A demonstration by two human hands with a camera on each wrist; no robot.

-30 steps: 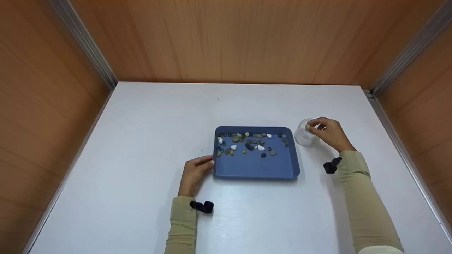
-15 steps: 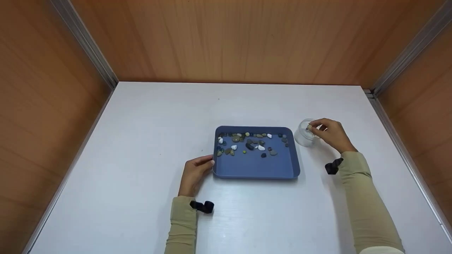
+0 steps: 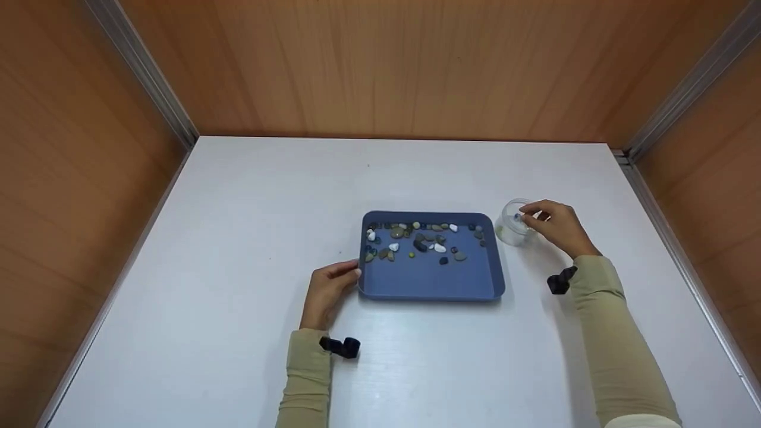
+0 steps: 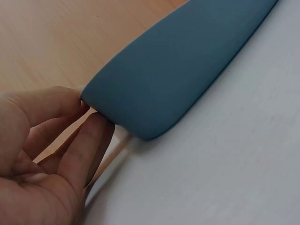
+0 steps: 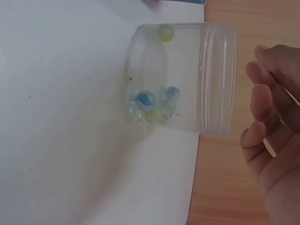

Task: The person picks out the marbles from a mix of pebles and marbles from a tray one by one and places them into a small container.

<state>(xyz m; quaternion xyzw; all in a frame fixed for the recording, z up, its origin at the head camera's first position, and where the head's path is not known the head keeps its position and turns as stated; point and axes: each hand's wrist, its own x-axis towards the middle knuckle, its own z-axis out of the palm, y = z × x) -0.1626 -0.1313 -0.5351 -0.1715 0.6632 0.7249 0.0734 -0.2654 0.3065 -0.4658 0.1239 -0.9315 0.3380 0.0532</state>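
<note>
Panels: wood-grained, across the top and both sides of the head frame. Table: white, filling the middle. Tray: blue, right of centre; probably light and stiff, best held by its raised rim. Left hand: lower centre, fingertips touching the tray's left wall, not wrapped round it. Right hand: right of centre, at the jar's mouth, fingers loosely bent, released, with nothing visible between them in the right wrist view. Jar: clear, upright just beside the tray's right edge; likely light, easily tipped, best steadied round its side. Stones: grey, brown and white, mostly along the tray's upper half; probably hard, an easy fingertip pick. Marbles: blue and yellow-green, inside the jar; apparently glass, so hard, slippery and prone to roll, best pinched across the middle.
</note>
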